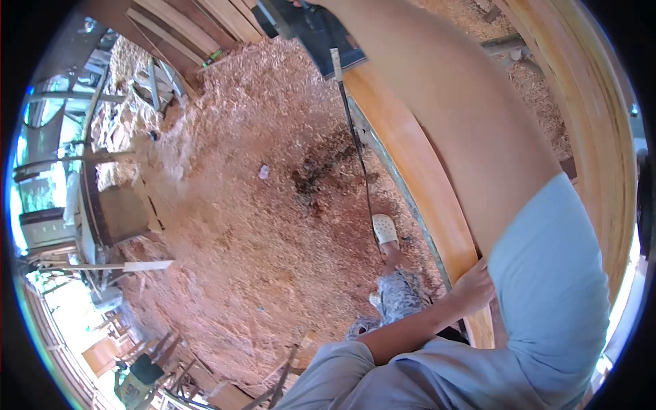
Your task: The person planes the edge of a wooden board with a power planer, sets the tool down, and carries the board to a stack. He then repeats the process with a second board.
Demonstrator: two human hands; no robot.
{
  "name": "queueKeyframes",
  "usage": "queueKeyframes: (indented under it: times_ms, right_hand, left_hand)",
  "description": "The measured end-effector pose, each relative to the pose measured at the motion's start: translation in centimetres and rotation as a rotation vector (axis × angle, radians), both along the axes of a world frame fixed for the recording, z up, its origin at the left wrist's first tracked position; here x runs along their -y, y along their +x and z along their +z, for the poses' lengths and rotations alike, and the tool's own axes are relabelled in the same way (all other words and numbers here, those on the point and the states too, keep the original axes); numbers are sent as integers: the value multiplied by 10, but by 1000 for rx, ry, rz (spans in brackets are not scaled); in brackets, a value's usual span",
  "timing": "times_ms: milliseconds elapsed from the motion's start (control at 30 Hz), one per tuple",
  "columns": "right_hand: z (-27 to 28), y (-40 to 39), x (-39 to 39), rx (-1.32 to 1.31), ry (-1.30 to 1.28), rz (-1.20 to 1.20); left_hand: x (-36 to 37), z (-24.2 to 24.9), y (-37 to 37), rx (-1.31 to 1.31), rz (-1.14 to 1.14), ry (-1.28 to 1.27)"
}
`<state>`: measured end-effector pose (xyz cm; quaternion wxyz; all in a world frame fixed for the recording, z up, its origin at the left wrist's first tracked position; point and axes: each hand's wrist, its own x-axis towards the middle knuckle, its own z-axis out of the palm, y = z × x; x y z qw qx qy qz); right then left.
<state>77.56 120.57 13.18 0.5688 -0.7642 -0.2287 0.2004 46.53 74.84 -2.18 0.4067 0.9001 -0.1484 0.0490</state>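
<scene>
Two bare hands at one long plank [410,147], set well apart along its length. Left hand [473,288] at the near stretch, close to the body, laid against the plank with fingers bent at its inner edge; impossible to tell from this angle whether clenched on the wood or merely resting. Right hand [298,3] mostly cut off by the top of the view, just a sliver of fingers showing at the dark power tool [314,34]; firmness of grasp impossible to tell.

Power tool at the far visible stretch of the plank, overlapping its surface in view, with contact underneath hidden. Cord [356,140] trailing from it beside the outer edge, down towards a pale clog [385,229]. Narrow grey strip [411,199] running along that same outer edge. Beyond the inner edge, past the outstretched arm, a broad length of wood [598,116].

As for progress, pale orange, fairly even face along the exposed plank, probably worked over at least in part. Far end covered by tool and arm, so no way to judge how much remains there. Shavings thick over the ground [246,205], suggesting plenty of cutting done, though from which piece not clear.
</scene>
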Motion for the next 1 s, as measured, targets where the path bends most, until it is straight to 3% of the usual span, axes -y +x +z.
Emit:
queueKeyframes:
  times_ms: [67,133,167,200,233,267,333,367,400,433,467,500,533,567,633,733,767,800,833,867,900,1000]
  right_hand:
    - [-7,0,-4,56,-11,-5]
    - [-37,1,-23,469,13,-192]
    - [-49,2,-20,528,15,-206]
    - [-14,-29,27,203,7,-40]
    - [-9,-35,46,200,-89,35]
    - [-15,-46,64,264,-40,-38]
    - [-3,-85,124,338,91,-90]
    - [4,-107,157,272,83,-81]
    - [-3,-125,185,268,167,-120]
    - [10,-154,221,199,142,-139]
    - [8,-179,252,76,238,-175]
    - [-1,-202,285,94,249,-248]
    - [-1,-231,323,92,206,-305]
    - [-1,-264,362,86,160,-367]
    - [25,-336,436,-94,163,-478]
    - [42,-436,524,-250,126,-702]
    - [45,-476,545,-231,118,-785]
    - [48,-512,561,-302,154,-914]
    - [51,-540,573,-371,209,-1041]
    - [57,-566,586,-356,235,-1126]
    - [62,-598,597,-329,246,-1251]
    - [78,-689,602,-286,358,-1631]
  left_hand:
    - [16,-11,-5,-177,75,-331]
    - [5,-7,-5,-190,63,-482]
    - [-12,-1,3,-141,24,-527]
    - [-29,10,6,-95,-10,-579]
    - [-49,21,6,-73,-16,-621]
    - [-69,33,6,-51,-23,-662]
    - [-129,44,-16,-297,-17,-414]
    - [-158,62,-47,-203,95,-535]
    - [-189,55,-79,-210,156,-418]
    - [-202,5,-121,-162,301,-538]
    - [-224,-1,-162,-336,490,-513]
    - [-249,-2,-199,-472,640,-174]
    - [-269,-32,-248,-465,734,-53]
    - [-284,-42,-290,-658,817,76]
    - [-314,-72,-372,-974,874,295]
    - [-343,-157,-472,-1054,818,359]
    - [-330,-103,-454,-1141,938,296]
    - [-336,-130,-443,-1116,858,323]
    - [-343,-160,-424,-916,367,580]
    - [-350,-158,-398,-674,-124,809]
    - [-349,-162,-361,-713,-102,845]
    - [-292,-34,-208,-669,65,617]
